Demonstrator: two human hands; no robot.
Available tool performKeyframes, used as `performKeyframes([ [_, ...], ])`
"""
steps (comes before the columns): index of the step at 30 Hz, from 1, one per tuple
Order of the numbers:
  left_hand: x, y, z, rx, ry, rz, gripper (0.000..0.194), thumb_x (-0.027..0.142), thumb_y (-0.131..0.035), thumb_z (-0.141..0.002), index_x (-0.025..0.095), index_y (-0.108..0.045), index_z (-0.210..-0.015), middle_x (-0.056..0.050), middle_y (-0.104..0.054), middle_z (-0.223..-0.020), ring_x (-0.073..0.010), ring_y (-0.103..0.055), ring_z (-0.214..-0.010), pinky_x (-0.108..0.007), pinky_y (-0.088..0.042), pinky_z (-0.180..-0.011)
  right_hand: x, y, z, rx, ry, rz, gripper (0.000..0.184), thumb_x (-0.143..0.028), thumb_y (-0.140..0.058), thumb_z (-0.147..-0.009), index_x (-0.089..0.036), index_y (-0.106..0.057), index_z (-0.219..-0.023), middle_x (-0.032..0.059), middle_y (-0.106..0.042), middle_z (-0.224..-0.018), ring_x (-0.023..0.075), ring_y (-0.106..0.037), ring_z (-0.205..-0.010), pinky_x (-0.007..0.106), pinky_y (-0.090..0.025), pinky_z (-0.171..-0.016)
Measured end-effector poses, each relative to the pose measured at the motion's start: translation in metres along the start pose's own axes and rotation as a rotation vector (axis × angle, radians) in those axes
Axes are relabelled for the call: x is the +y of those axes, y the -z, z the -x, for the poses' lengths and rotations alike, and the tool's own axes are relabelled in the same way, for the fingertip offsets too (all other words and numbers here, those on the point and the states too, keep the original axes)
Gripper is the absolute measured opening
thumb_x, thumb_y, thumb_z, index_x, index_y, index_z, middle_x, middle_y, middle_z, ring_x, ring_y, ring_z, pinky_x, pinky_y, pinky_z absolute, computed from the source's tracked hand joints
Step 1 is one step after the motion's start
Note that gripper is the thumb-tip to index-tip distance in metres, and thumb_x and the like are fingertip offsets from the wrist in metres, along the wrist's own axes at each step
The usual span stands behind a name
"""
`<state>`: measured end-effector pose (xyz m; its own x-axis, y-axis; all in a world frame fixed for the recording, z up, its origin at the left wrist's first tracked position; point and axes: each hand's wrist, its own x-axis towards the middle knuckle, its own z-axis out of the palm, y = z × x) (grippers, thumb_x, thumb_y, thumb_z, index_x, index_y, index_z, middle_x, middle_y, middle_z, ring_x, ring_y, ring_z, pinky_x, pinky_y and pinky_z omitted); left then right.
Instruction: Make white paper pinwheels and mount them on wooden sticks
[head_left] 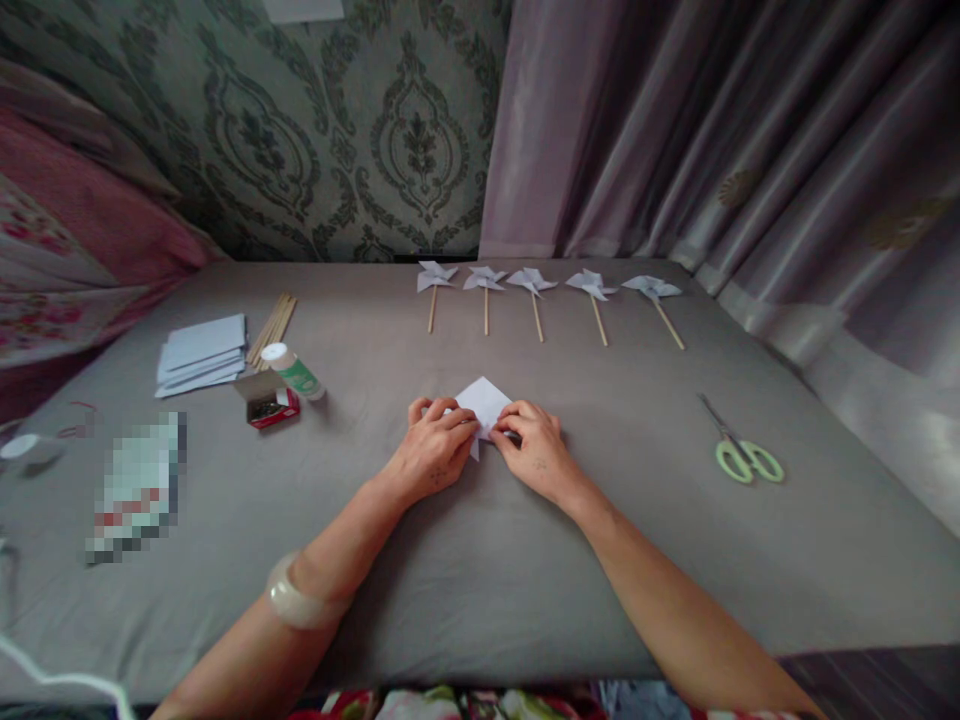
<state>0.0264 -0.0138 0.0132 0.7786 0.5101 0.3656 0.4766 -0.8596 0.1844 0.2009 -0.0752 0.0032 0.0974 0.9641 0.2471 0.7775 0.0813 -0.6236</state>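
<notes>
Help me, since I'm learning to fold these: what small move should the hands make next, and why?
Perhaps bend the far corner of the white paper inward: it looks flat, while the five pinwheels beyond have bent blades, and the left hand and right hand are both on the paper.

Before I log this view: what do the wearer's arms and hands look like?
Both forearms are bare, no sleeves in view. Left forearm: thick, glossy, pale bangle. Right forearm: nothing worn. Left hand and right hand: ungloved, each with small dark marks on the back, too small to read.
</notes>
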Motion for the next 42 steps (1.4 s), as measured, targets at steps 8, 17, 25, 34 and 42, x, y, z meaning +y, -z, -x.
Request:
performKeyframes([
  [8,0.000,-0.002,0.000,0.012,-0.010,0.007,0.021,0.019,-0.047,-0.090,0.020,-0.067,-0.098,-0.007,-0.071,-0.105,-0.0239,-0.054,-0.102,-0.044,-0.027,-0.090,0.002,-0.007,-0.005,0.080,-0.076,-0.021,0.008,-0.021,-0.067,-0.077,-0.021,-0.064,-0.069,0.0020,-0.066,-0.091,0.0188,-0.060,-0.093,0.037,-0.034,-0.088],
  [17,-0.002,-0.005,0.001,0.018,-0.015,-0.002,0.020,0.018,-0.049,-0.089,0.020,-0.068,-0.097,-0.006,-0.071,-0.105,-0.0238,-0.054,-0.104,-0.044,-0.026,-0.091,0.001,-0.009,-0.008,0.076,-0.093,0.050,0.011,-0.022,-0.063,-0.079,-0.020,-0.064,-0.068,0.0037,-0.065,-0.091,0.0199,-0.059,-0.094,0.037,-0.034,-0.086],
  [25,-0.001,-0.004,0.001,0.013,-0.009,-0.001,0.023,0.019,-0.048,-0.089,0.020,-0.068,-0.100,-0.007,-0.071,-0.105,-0.0240,-0.053,-0.103,-0.044,-0.027,-0.091,0.000,-0.008,-0.010,0.088,-0.125,0.065,0.013,-0.022,-0.065,-0.077,-0.021,-0.064,-0.063,0.0029,-0.066,-0.089,0.0198,-0.059,-0.092,0.038,-0.034,-0.086],
  [34,0.000,-0.004,0.001,0.002,-0.014,-0.012,0.025,0.018,-0.048,-0.089,0.022,-0.068,-0.104,-0.006,-0.070,-0.107,-0.0242,-0.053,-0.104,-0.045,-0.027,-0.090,0.000,-0.008,-0.014,0.086,-0.098,0.098,0.017,-0.023,-0.064,-0.077,-0.021,-0.064,-0.061,0.0040,-0.066,-0.088,0.0198,-0.059,-0.089,0.037,-0.034,-0.084],
  [42,0.000,-0.004,0.001,0.006,-0.016,-0.015,0.028,0.017,-0.047,-0.089,0.023,-0.068,-0.106,-0.006,-0.070,-0.108,-0.0243,-0.053,-0.104,-0.045,-0.027,-0.091,-0.001,-0.006,-0.016,0.050,-0.097,0.123,0.017,-0.024,-0.064,-0.078,-0.021,-0.065,-0.062,0.0040,-0.066,-0.090,0.0202,-0.058,-0.092,0.037,-0.033,-0.084],
])
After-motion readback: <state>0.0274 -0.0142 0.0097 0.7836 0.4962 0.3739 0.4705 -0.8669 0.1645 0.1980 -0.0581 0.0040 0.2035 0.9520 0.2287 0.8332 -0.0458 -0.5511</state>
